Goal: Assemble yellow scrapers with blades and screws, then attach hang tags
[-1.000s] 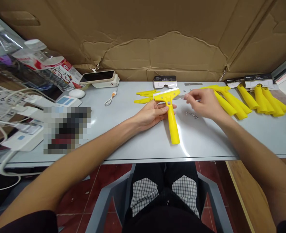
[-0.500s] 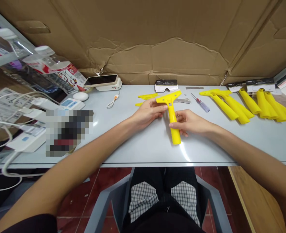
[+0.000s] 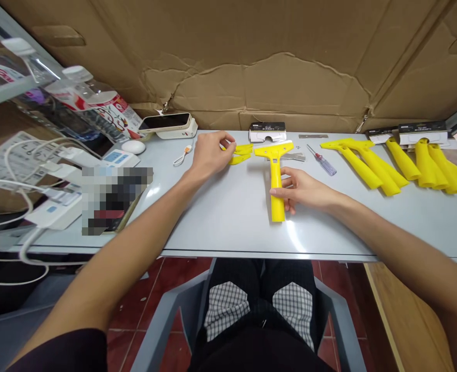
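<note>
A yellow scraper (image 3: 276,178) stands out in the middle, its wide head away from me and its handle toward me. My right hand (image 3: 300,190) grips the handle, thumb on top and fingers round the right side. Left of the scraper head, my left hand (image 3: 213,154) has its thumb and fingers pinched at the ends of small flat yellow plastic pieces (image 3: 242,154); the fingertips partly cover them. Thin metal blades (image 3: 294,157) lie just behind the scraper head. A screwdriver (image 3: 322,160) with a clear handle rests to the right.
More yellow scrapers (image 3: 362,165) and handles (image 3: 402,160) lie at the right. A black-and-white card package (image 3: 268,132) and a single blade (image 3: 313,136) lie at the back. A phone (image 3: 165,122), white mouse (image 3: 133,147), power strip (image 3: 54,214) and bottles (image 3: 96,106) are at left.
My left hand has let go of the scraper head and moved left and back to the small yellow pieces. My right hand still holds the scraper, now turned more upright in view.
</note>
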`<action>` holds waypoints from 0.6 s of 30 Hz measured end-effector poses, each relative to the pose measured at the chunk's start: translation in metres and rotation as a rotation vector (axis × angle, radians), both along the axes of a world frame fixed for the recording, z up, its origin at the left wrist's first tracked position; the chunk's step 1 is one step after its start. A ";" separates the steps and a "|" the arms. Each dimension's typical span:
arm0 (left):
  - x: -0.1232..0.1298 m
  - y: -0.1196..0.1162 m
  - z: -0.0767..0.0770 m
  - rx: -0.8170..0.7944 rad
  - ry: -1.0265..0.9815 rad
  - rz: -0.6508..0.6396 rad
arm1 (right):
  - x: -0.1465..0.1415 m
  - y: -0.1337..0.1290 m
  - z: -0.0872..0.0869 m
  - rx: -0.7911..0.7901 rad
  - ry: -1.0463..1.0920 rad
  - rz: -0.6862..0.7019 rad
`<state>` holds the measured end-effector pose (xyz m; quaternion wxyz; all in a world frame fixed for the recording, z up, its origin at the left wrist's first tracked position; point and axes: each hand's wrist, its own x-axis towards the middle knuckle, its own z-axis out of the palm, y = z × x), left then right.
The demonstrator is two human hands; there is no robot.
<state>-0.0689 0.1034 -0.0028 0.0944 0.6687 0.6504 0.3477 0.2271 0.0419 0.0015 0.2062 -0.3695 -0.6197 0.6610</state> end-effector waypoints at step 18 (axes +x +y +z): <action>0.050 0.064 -0.003 -0.084 0.089 -0.045 | 0.000 0.002 0.002 -0.025 0.014 0.036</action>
